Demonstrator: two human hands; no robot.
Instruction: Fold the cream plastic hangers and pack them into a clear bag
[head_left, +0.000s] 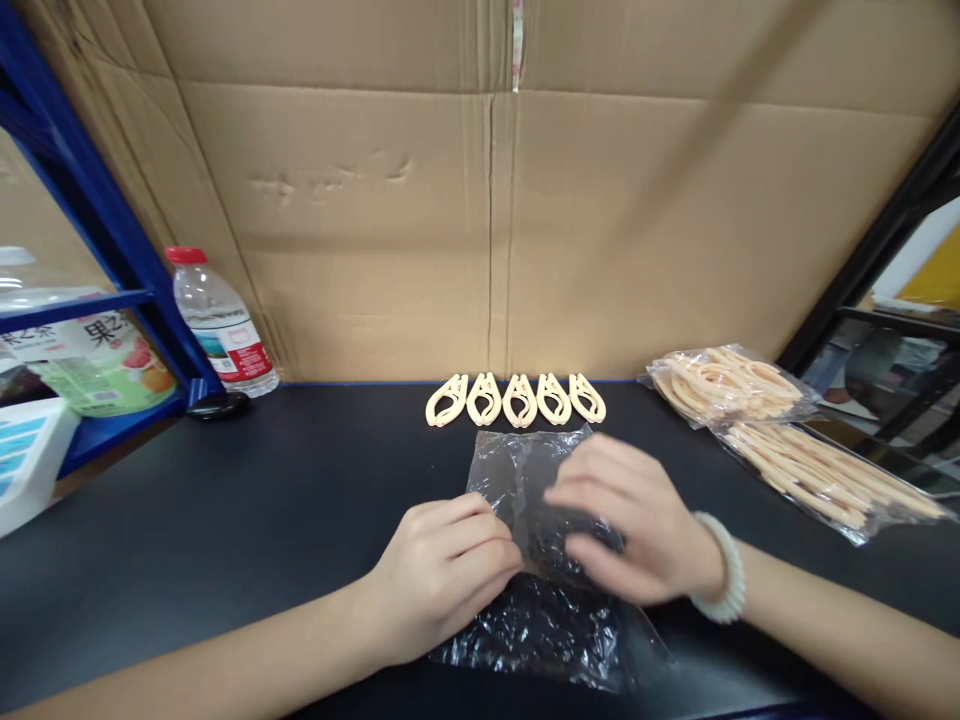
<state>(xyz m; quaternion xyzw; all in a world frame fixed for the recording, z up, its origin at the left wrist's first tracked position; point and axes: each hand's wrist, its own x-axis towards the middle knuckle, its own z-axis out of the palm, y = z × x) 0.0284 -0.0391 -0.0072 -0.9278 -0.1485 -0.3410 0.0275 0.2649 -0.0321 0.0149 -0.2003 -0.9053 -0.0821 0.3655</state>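
Observation:
A clear crinkled plastic bag [525, 470] lies flat on the black table [225, 520], right in front of me. My left hand [442, 570] pinches the bag's left edge with curled fingers. My right hand [630, 530], with a pale bead bracelet at the wrist, lies on top of the bag, its fingers gripping the film. Just beyond the bag, several cream plastic clips [516, 399] lie side by side in a row near the table's far edge.
Two filled clear bags of cream clips [780, 420] lie at the right. A water bottle with a red cap [221, 325] and a dark round object [219, 406] stand at the back left by a blue shelf frame [97, 215]. A cardboard wall [495, 200] closes the back.

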